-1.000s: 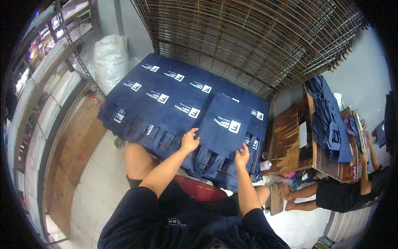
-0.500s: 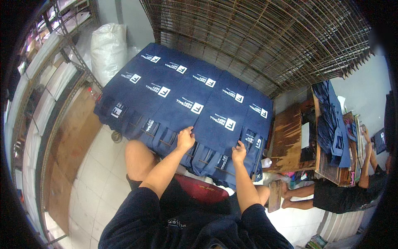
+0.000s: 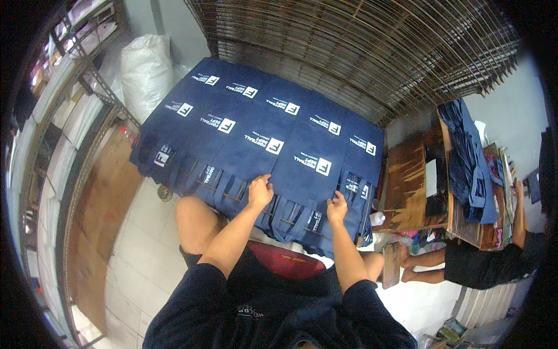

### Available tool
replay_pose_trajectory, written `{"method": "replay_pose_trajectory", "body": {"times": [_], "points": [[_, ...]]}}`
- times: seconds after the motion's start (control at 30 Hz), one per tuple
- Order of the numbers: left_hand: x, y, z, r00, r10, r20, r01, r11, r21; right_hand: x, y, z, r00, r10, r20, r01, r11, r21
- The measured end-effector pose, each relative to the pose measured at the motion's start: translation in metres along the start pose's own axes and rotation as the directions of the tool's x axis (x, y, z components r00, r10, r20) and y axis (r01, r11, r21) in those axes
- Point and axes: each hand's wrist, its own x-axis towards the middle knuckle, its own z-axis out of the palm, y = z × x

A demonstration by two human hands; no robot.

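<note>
Navy fabric pieces (image 3: 232,148) with white printed squares and lettering lie in overlapping rows over a wide low surface in front of me. My left hand (image 3: 261,192) is closed at the near edge of one printed piece (image 3: 295,181), thumb and index finger together on the cloth. At that piece's near right corner my right hand (image 3: 336,207) is closed too, its fingers curled and pinching the edge. Straps and folded ends (image 3: 290,218) of pieces underneath hang along the near side, with thin rods showing between them.
A metal shelf (image 3: 96,87) stands on the left, near a white plastic sack (image 3: 146,75). A wire rack (image 3: 360,52) leans over the far side. On the right, more navy cloth (image 3: 468,163) covers a wooden table (image 3: 410,174); another person (image 3: 488,262) sits there. A wooden stool (image 3: 392,264) is near my knee.
The view has shifted slightly. My right hand has moved a little away from me at the cloth's corner; my left hand stays at the same edge. The other person's arm has moved slightly.
</note>
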Motion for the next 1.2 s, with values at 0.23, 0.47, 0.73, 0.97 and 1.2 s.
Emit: {"method": "replay_pose_trajectory", "body": {"times": [0.23,0.47,0.73,0.97,1.2], "points": [[0.001,0.002,-0.003,1.0,-0.016,-0.001,0.016,1.0,0.017,-0.004,0.003,0.005,0.999,0.01,-0.036,-0.011,0.999,-0.031],[0.001,-0.01,0.002,0.999,0.044,-0.025,-0.042,0.996,0.079,-0.011,-0.01,0.002,1.0,0.002,-0.025,-0.002,1.0,-0.008],[0.002,-0.013,0.002,0.997,0.071,-0.013,-0.069,0.994,0.089,-0.012,-0.006,0.003,0.997,-0.021,-0.069,0.019,0.999,-0.036],[0.001,-0.009,-0.001,0.999,0.043,-0.012,-0.042,0.997,0.071,-0.013,-0.008,-0.009,0.992,-0.089,-0.088,0.087,0.996,-0.024],[-0.025,0.013,-0.034,0.993,0.104,-0.052,-0.1,0.993,0.061,0.008,-0.088,-0.165,0.92,-0.31,-0.241,0.377,0.867,0.325]]}}
